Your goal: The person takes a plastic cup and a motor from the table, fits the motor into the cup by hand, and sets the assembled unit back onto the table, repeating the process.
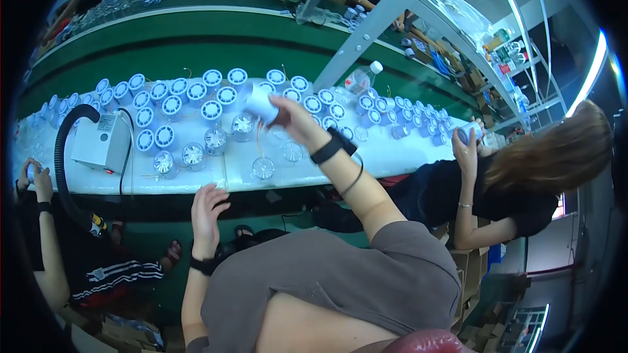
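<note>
My right hand point(294, 119) reaches over the table with its fingers closed round a white cylinder point(260, 104), which is tilted and smeared by motion. Below it stand clear cups with a ribbed star pattern inside, one of them point(263, 168) close to the front edge with a thin wire rising from it. My left hand point(207, 212) hangs just off the table's front edge, fingers spread and nothing in it. Nearest to that hand is a clear ribbed cup point(193, 155). Rows of white cylinders with round slotted caps point(210, 110) stand behind the cups.
At the left stands a white box-shaped machine point(101, 144) with a black corrugated hose point(60, 150). Co-workers sit on both sides; the right one's hand point(466, 150) holds a similar cylinder. A metal post point(366, 33) and a plastic bottle point(363, 78) rise at the back.
</note>
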The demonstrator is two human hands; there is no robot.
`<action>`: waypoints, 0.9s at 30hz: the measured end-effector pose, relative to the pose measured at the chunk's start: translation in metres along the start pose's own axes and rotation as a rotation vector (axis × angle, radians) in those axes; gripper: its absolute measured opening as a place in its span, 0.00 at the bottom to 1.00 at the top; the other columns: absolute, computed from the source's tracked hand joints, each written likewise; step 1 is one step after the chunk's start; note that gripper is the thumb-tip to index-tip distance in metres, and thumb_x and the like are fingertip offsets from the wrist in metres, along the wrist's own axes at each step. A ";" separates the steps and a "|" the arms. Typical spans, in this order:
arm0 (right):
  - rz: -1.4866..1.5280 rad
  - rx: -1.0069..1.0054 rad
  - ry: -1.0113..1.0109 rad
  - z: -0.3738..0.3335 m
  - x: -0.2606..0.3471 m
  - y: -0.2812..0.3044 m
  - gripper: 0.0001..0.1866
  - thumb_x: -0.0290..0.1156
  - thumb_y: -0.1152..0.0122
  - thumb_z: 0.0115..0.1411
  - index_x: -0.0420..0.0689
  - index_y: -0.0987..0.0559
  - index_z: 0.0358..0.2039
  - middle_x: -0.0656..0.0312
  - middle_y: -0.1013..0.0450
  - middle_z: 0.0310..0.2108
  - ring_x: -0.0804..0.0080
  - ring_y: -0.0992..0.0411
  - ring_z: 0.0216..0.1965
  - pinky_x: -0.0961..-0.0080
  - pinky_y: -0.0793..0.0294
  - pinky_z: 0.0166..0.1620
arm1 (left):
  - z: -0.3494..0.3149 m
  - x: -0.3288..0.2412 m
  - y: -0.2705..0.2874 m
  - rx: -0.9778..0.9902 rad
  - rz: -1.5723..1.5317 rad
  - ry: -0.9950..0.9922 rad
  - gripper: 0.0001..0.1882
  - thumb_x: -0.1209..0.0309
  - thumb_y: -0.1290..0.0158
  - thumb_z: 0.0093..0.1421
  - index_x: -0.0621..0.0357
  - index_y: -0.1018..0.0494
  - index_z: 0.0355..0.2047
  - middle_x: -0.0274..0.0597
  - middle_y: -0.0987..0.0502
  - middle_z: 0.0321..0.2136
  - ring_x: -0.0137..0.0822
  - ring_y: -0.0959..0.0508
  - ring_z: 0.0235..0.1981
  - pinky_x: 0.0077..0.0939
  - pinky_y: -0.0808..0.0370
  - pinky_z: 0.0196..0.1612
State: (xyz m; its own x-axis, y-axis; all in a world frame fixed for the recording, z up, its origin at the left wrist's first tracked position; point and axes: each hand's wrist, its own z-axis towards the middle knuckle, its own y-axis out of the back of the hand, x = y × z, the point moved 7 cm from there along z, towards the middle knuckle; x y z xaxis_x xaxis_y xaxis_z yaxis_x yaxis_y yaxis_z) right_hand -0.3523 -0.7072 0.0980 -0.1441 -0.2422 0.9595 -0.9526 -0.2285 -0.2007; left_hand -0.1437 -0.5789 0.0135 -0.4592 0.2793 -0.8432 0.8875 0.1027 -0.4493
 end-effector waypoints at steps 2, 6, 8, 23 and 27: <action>0.574 0.260 -0.175 -0.041 -0.033 -0.061 0.24 0.44 0.60 0.56 0.38 0.38 0.45 0.48 0.33 0.36 0.61 0.31 0.31 0.71 0.30 0.33 | 0.006 0.004 -0.036 0.107 -0.300 0.310 0.20 0.56 0.68 0.59 0.60 0.35 0.35 0.41 0.30 0.27 0.34 0.29 0.29 0.29 0.33 0.39; 0.593 0.424 -0.383 -0.080 -0.075 -0.136 0.24 0.47 0.66 0.58 0.38 0.37 0.44 0.46 0.31 0.31 0.64 0.29 0.27 0.76 0.28 0.30 | 0.004 0.015 -0.044 0.846 -0.913 0.292 0.22 0.53 0.71 0.58 0.57 0.35 0.35 0.42 0.31 0.22 0.36 0.31 0.25 0.31 0.34 0.41; 0.548 0.428 -0.378 -0.076 -0.085 -0.141 0.25 0.48 0.67 0.58 0.38 0.37 0.43 0.46 0.31 0.30 0.65 0.29 0.27 0.76 0.28 0.29 | -0.011 -0.001 -0.050 0.803 -0.849 0.384 0.22 0.52 0.72 0.58 0.55 0.34 0.35 0.41 0.31 0.19 0.35 0.33 0.22 0.29 0.33 0.37; -0.360 0.571 -0.209 -0.033 -0.130 -0.279 0.19 0.37 0.64 0.59 0.41 0.38 0.48 0.58 0.29 0.25 0.74 0.30 0.23 0.83 0.30 0.27 | -0.068 -0.058 0.150 -0.335 -0.439 0.065 0.26 0.49 0.75 0.57 0.59 0.38 0.36 0.46 0.30 0.26 0.35 0.32 0.21 0.27 0.33 0.26; -0.473 0.231 0.047 -0.006 -0.133 -0.246 0.17 0.34 0.59 0.57 0.38 0.35 0.45 0.55 0.29 0.28 0.74 0.30 0.28 0.82 0.31 0.32 | -0.073 -0.024 0.232 -0.512 -0.541 0.085 0.23 0.53 0.73 0.57 0.60 0.37 0.37 0.48 0.31 0.27 0.36 0.32 0.24 0.28 0.33 0.27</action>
State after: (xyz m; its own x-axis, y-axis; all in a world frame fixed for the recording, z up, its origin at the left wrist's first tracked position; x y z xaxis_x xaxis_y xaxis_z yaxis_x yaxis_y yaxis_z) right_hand -0.1002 -0.6131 0.0208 0.2701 -0.0213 0.9626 -0.8333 -0.5060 0.2227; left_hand 0.0760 -0.4919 -0.0491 -0.8504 0.1344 -0.5087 0.4555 0.6720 -0.5839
